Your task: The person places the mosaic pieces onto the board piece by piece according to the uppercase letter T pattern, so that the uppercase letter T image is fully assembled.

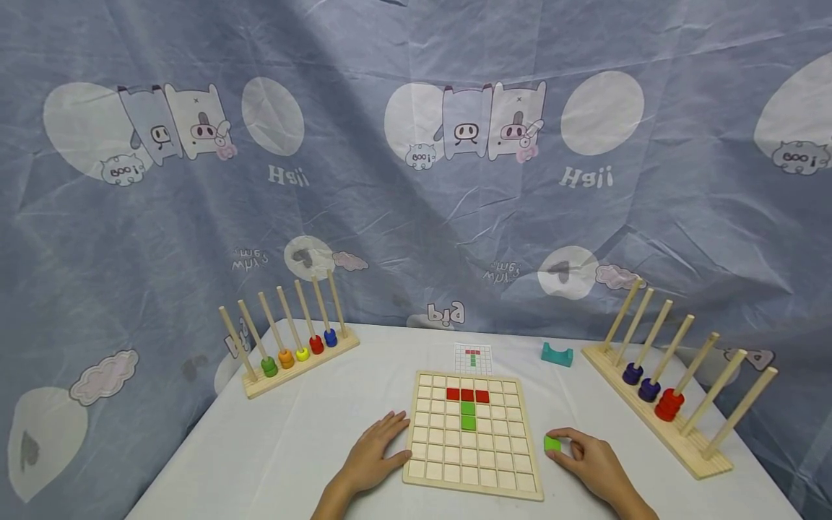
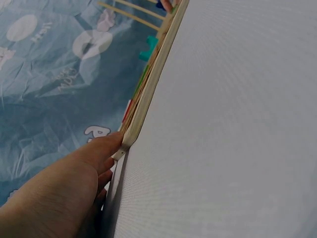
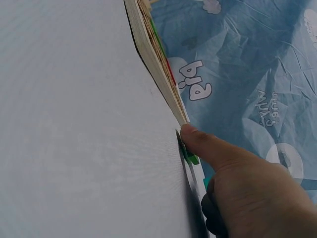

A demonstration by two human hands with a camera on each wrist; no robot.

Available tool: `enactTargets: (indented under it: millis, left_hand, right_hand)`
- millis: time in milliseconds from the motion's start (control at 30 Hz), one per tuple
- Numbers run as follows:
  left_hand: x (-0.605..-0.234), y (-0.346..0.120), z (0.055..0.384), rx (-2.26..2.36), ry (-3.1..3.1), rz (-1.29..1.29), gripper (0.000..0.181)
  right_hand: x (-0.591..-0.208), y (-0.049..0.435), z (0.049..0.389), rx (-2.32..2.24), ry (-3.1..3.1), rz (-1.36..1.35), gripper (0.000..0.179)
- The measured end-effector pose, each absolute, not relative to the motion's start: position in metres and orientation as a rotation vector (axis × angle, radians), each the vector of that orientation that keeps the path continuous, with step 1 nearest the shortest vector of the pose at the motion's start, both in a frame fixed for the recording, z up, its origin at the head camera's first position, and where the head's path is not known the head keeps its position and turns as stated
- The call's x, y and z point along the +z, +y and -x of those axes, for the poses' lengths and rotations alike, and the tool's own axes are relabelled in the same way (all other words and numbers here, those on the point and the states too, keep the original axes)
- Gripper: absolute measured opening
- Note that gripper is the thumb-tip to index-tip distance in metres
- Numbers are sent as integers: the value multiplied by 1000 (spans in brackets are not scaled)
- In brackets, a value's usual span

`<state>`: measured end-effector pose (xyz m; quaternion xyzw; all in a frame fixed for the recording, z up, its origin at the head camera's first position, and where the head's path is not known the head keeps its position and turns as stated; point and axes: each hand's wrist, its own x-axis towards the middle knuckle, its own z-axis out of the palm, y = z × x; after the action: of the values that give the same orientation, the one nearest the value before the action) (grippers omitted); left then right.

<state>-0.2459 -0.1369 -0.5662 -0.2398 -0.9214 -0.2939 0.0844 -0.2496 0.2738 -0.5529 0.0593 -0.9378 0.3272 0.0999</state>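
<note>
A square wooden grid board [image 1: 434, 469] lies on the white table, with three red tiles [image 1: 467, 395] in a row and two green tiles [image 1: 468, 422] below the middle one. My left hand [image 1: 372, 455] rests against the board's left side, fingers extended; in the left wrist view its thumb [image 2: 106, 146] touches the wooden rim. To the right of the board, my right hand [image 1: 594, 466] pinches a loose green tile [image 1: 552, 444] between thumb and forefinger, at the tabletop. The right wrist view shows the thumb over that tile [image 3: 192, 157], which is partly hidden.
Behind the board lies a printed pattern card [image 1: 482, 360] with a matching red and green T. A teal curved block [image 1: 557, 354] is at the back right. Peg racks with coloured rings stand at left [image 1: 299, 368] and right [image 1: 650, 415]. A patterned curtain [image 1: 364, 217] hangs behind.
</note>
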Motion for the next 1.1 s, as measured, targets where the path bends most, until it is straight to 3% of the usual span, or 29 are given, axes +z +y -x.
enactTargets:
  millis: [567, 1100]
  left_hand:
    - [-565, -137, 246, -895, -2739, 733, 59]
    - [-567, -138, 247, -890, -2735, 741, 59]
  right_hand:
    - [-551, 267, 251, 990, -2686, -230, 27]
    - [-548, 208, 258, 1054, -2709, -486, 30]
